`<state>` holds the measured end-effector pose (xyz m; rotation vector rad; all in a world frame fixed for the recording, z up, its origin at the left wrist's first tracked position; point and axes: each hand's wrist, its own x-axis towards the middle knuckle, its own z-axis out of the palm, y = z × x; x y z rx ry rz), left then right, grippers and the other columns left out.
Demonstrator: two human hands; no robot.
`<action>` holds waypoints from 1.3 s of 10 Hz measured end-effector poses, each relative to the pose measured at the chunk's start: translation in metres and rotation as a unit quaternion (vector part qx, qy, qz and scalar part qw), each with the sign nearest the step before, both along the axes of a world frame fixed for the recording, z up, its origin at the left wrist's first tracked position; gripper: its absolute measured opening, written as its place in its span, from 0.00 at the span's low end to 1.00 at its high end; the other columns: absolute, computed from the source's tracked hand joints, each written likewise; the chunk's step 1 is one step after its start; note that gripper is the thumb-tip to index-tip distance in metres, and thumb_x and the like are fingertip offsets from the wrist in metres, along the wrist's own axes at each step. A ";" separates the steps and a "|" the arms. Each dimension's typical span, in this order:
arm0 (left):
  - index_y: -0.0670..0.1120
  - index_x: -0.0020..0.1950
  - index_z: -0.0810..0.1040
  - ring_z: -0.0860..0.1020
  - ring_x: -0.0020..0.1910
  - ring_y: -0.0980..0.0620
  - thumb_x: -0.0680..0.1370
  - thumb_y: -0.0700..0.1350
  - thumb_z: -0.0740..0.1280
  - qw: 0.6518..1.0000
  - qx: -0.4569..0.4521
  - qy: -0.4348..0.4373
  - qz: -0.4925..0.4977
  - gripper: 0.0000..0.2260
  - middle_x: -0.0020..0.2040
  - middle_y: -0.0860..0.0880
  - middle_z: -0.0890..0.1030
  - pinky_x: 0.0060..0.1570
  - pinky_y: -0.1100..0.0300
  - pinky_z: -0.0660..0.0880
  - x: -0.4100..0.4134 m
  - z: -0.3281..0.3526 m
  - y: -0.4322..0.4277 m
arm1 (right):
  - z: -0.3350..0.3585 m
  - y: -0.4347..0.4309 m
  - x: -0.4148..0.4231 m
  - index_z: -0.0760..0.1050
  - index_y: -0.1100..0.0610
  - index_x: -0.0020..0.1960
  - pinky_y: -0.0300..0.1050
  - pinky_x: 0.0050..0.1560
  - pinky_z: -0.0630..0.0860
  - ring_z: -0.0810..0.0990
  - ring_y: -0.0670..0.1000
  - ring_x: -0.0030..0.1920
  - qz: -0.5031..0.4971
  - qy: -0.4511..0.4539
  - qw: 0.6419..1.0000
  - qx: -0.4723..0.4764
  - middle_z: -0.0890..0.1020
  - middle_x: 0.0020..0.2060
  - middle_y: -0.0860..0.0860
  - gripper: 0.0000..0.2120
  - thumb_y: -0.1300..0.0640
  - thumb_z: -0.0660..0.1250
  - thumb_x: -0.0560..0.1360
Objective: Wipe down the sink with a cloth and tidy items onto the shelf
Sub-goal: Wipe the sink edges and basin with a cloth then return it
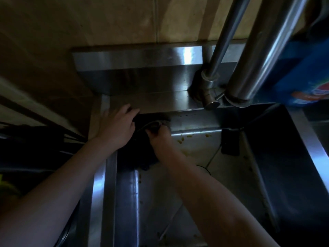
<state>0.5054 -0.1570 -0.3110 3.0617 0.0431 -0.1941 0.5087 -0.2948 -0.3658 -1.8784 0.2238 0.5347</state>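
Note:
A stainless steel sink (194,150) fills the lower middle of the head view, with yellowish food bits on its back wall and floor. A dark cloth (140,150) lies bunched in the sink's back left corner. My right hand (159,135) is closed on the cloth's top edge there. My left hand (117,128) rests with fingers spread on the sink's back left rim, its fingertips touching the cloth. The dim light hides the cloth's outline.
A steel tap (211,93) and a thick steel post (256,65) rise from the back ledge (156,101). A blue packet (302,81) hangs at the right. A small dark object (230,142) leans on the sink's back wall. The drain (203,169) is mid-floor. Dark clutter sits left.

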 end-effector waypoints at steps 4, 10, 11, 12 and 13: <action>0.53 0.73 0.62 0.67 0.70 0.43 0.74 0.41 0.63 0.998 -0.042 0.035 -0.015 0.28 0.75 0.46 0.62 0.65 0.45 0.66 0.003 -0.001 0.002 | 0.059 -0.163 0.040 0.76 0.52 0.38 0.48 0.41 0.76 0.77 0.44 0.29 -0.100 -0.047 0.991 -0.075 0.78 0.29 0.41 0.05 0.55 0.69 0.72; 0.56 0.75 0.58 0.69 0.68 0.41 0.73 0.34 0.60 0.994 -0.002 0.079 -0.069 0.33 0.76 0.45 0.59 0.64 0.50 0.68 0.015 0.009 0.008 | 0.002 -0.026 0.029 0.67 0.65 0.66 0.35 0.47 0.70 0.72 0.60 0.62 -0.270 0.081 0.959 -0.016 0.71 0.64 0.62 0.18 0.59 0.60 0.78; 0.57 0.75 0.57 0.68 0.70 0.43 0.73 0.32 0.60 0.995 -0.003 0.065 -0.073 0.35 0.76 0.46 0.58 0.66 0.49 0.68 0.015 0.003 0.010 | 0.003 0.008 0.022 0.69 0.66 0.65 0.40 0.47 0.75 0.75 0.59 0.57 -0.214 0.082 0.970 -0.083 0.73 0.64 0.63 0.15 0.63 0.57 0.80; 0.57 0.74 0.59 0.69 0.68 0.41 0.75 0.34 0.60 0.996 -0.015 0.059 -0.060 0.31 0.76 0.45 0.60 0.64 0.49 0.69 0.013 0.001 0.010 | -0.001 0.016 0.013 0.69 0.63 0.66 0.51 0.59 0.73 0.74 0.58 0.62 -0.116 0.042 0.992 -0.031 0.75 0.63 0.60 0.15 0.61 0.59 0.80; 0.58 0.73 0.60 0.71 0.66 0.40 0.74 0.34 0.61 0.997 -0.010 0.061 -0.049 0.32 0.75 0.46 0.60 0.61 0.49 0.71 0.012 0.004 0.009 | 0.003 -0.004 0.007 0.73 0.64 0.61 0.43 0.54 0.73 0.78 0.59 0.58 -0.044 0.020 0.999 0.008 0.79 0.57 0.61 0.15 0.57 0.64 0.78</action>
